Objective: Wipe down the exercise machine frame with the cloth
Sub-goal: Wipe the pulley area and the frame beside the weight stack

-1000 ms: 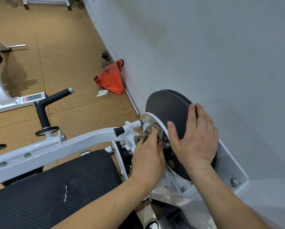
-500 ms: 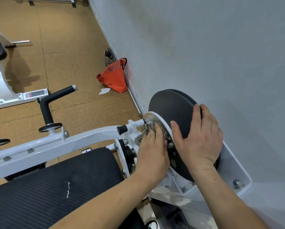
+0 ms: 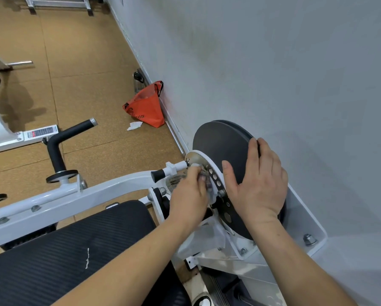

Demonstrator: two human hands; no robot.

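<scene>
Working the hub at nine o'clock of the disc (image 3: 216, 142). Pinching the cloth (image 3: 175, 181) in the left hand (image 3: 188, 196), with fingers curled and bunched round it, tips too blurred to read finely. Bracing with the right hand (image 3: 261, 186) flat on the disc face, with fingers straight and close together, reaching the rim at one o'clock, thumb splayed towards nine. Soft, light, floppy stuff by the look of it: best wadded into the palm and pressed, not held by a corner, or liable to snag on bolts and the holed plate (image 3: 216, 181). Showing only a grey wad at ten o'clock of the knuckles, just beside the white frame (image 3: 101, 193). Keeping the remainder tucked under the fingers, against the plate, mostly hidden.
</scene>
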